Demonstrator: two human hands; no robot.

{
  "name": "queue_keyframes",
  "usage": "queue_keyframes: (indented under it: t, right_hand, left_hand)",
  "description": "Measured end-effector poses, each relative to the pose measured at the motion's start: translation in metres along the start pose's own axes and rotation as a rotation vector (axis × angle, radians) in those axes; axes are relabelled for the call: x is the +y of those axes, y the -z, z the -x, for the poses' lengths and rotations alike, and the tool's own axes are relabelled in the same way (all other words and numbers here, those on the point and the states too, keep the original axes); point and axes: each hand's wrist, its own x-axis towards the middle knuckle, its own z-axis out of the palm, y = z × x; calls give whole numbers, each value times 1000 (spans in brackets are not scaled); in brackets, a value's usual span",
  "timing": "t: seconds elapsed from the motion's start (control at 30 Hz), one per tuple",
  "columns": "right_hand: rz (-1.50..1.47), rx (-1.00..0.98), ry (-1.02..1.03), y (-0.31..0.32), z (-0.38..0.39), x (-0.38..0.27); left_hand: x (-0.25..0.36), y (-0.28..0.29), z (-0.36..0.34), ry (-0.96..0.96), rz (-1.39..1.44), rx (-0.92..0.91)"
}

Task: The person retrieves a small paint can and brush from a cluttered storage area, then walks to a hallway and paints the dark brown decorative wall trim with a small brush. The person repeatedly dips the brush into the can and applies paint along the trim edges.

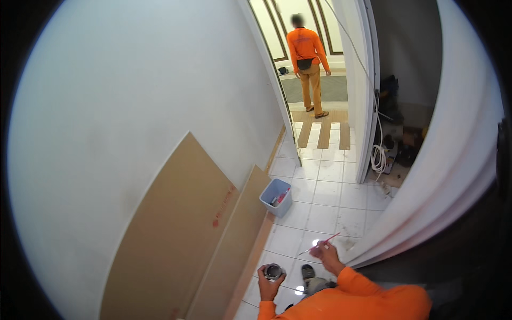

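In my left hand (268, 284) is a small round open tin (274, 271), its inside dark, with my fingers wrapped round its side. To the right and a little higher, my right hand (327, 256) pinches a thin paintbrush (332, 237) with a red handle. The brush slants, its dark tip pointing down and left, apart from the tin. Both forearms are in orange sleeves, and my shoe (308, 272) shows on the floor between the hands.
Tan boards (170, 229) lean on the white wall at left. A light-blue bin (276, 197) stands on the white tiles (325, 190). Beyond the doorway stands a person in orange (306, 45) near loose strips. A white curtain (426, 186) and coiled cable (378, 159) are at right.
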Motion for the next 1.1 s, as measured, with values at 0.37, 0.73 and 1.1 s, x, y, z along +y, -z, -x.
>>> queue_keyframes:
  t: [0.37, 0.73, 1.1]
  right_hand:
    - [115, -167, 311, -162, -202, -195]
    - [885, 1105, -77, 186, -373, -134]
    - [741, 1511, -71, 215, -343, -112]
  left_hand:
    - [21, -7, -261, -24, -83, 40]
    - [33, -149, -487, -59, 19, -217]
    - [136, -389, -730, -307, -20, -902]
